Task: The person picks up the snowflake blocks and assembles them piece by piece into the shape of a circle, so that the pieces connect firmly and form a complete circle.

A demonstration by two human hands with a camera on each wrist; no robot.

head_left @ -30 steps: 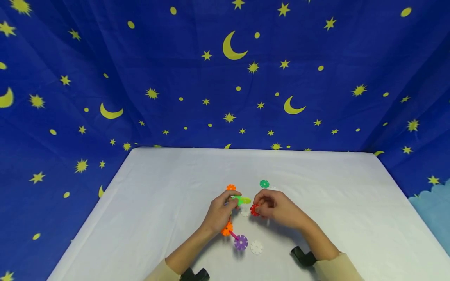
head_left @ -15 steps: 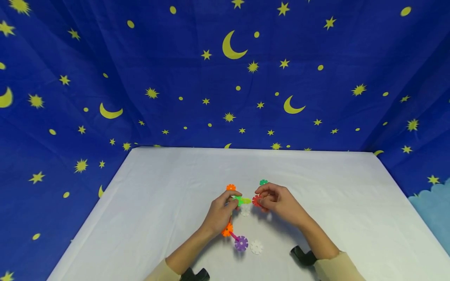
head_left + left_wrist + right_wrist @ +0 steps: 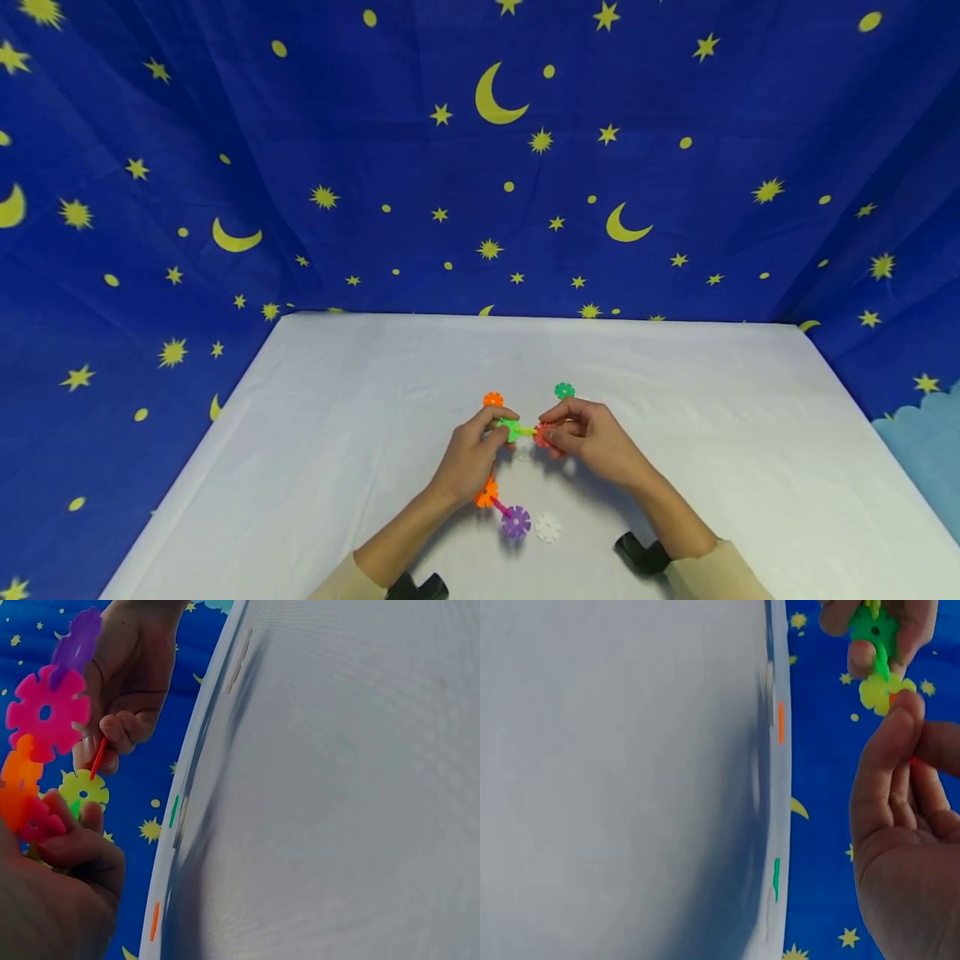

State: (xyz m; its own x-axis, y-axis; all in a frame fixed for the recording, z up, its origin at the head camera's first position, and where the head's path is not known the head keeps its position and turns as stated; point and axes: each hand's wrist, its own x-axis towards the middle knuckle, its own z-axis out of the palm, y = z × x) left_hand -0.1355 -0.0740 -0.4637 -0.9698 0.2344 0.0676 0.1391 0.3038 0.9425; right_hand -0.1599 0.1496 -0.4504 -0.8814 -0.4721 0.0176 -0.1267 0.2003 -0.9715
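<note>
1. The red disc (image 3: 541,434) meets the yellow disc (image 3: 95,789) above the table (image 3: 360,417); crossing them squarely likely helps.
2. Right hand (image 3: 592,439), fingers curled, pinches the red disc.
3. Left hand (image 3: 468,457), fingers curled, grips the green disc (image 3: 509,430), best held steady.

starry blue cloth (image 3: 480,167) hangs behind a white table (image 3: 660,367)

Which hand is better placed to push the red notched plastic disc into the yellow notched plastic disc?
Probably the right hand: it pinches the red disc close against the yellow disc, while the left hand grips the green notched plastic disc joined to the yellow.
</note>
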